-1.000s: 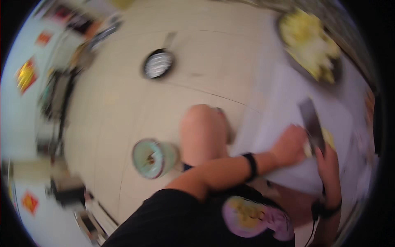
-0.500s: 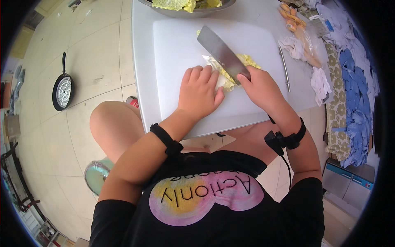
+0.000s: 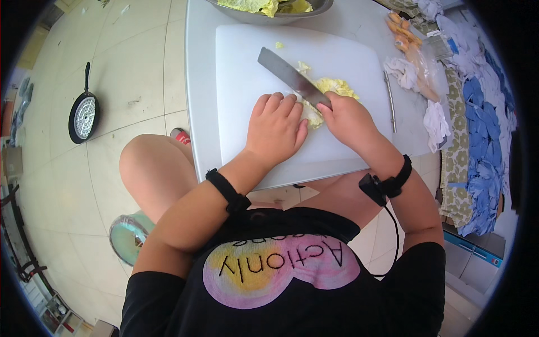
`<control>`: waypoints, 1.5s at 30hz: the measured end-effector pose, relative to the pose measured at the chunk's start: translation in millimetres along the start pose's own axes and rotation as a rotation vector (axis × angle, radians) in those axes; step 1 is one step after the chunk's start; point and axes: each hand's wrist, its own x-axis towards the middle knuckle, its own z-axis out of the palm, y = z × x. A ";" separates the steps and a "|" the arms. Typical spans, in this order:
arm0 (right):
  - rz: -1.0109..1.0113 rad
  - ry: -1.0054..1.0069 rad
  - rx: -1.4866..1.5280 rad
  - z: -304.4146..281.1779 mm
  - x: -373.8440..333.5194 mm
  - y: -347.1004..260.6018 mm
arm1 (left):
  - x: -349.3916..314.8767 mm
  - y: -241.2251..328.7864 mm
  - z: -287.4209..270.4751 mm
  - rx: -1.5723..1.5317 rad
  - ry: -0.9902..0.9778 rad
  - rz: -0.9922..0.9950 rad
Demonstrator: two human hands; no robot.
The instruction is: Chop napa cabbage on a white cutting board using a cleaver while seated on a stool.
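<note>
My right hand (image 3: pixel 351 117) is wrapped round the handle of a cleaver (image 3: pixel 287 73). Its broad metal blade slants to the far left across the white cutting board (image 3: pixel 247 62). Pale yellow-green cabbage leaf (image 3: pixel 312 115) lies under and beside the blade, partly hidden. My left hand (image 3: pixel 276 128) presses down on the left end of the leaf, fingers together and curled, tips close to the blade. More cut cabbage pieces (image 3: pixel 337 87) lie just right of the blade, and a small scrap (image 3: pixel 279 45) sits farther off.
A metal bowl (image 3: pixel 275 18) of cabbage leaves stands at the board's far edge. Right of the board are a thin metal rod (image 3: pixel 390 101), white cloths (image 3: pixel 435 121) and an orange bundle (image 3: pixel 403 31). A frying pan (image 3: pixel 84 118) is on the floor at left.
The cleaver has turned, so its blade shows narrower and its tip lies farther left. My left hand stays on the leaf. The whole view has shifted slightly.
</note>
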 end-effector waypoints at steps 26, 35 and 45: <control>0.060 -0.050 0.085 0.4 7.3 -9.1 | 2.9 1.4 -2.9 -0.012 0.080 -0.062; 0.082 -0.137 0.021 -36.9 0.8 -7.4 | 1.5 -3.3 5.5 -0.066 0.114 0.047; 0.194 -0.094 0.100 2.3 -33.5 -10.8 | 0.6 -1.0 0.5 -0.148 -0.022 0.061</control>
